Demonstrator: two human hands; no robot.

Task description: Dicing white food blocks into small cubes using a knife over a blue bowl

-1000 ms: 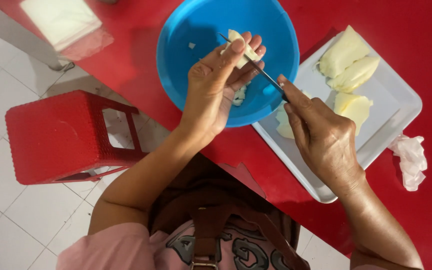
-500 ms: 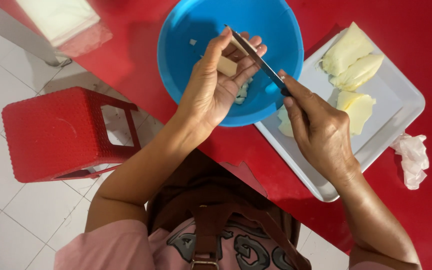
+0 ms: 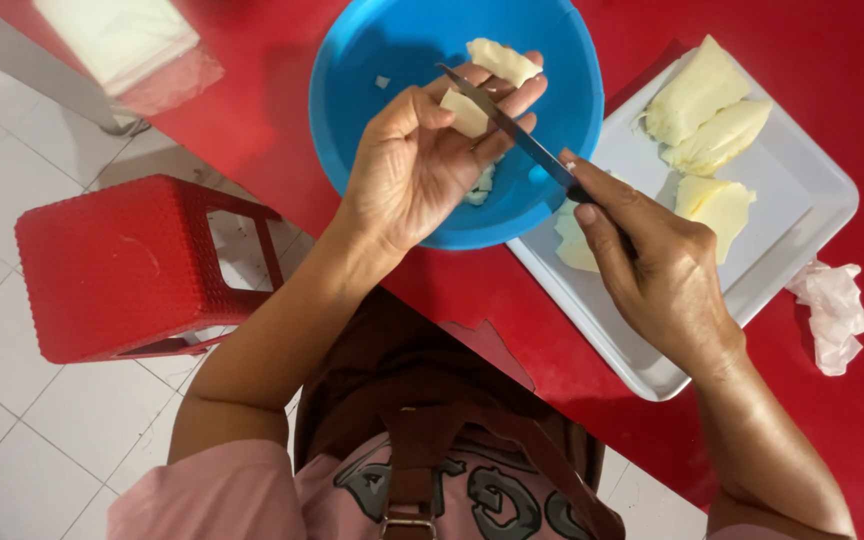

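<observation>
- The left hand [image 3: 422,165] is closed in a pinching grip on a pale yellow piece [image 3: 467,112], held above the blue bowl [image 3: 377,60].
- The right hand [image 3: 657,270] is wrapped tight around the handle of a knife [image 3: 502,120] — its blade lies across the piece, touching the left fingertips [image 3: 527,95].
- Risk, as judged: a slip of the blade could nick those fingers, since they sit right under the edge.
- A cut bit could drop outside the bowl; the bowl itself overhangs the red counter [image 3: 852,80] edge near the person.
- The white tray [image 3: 802,200], touching the bowl's right side, crowds the knife hand; open room lies left of the bowl, above the red stool [image 3: 122,265].
</observation>
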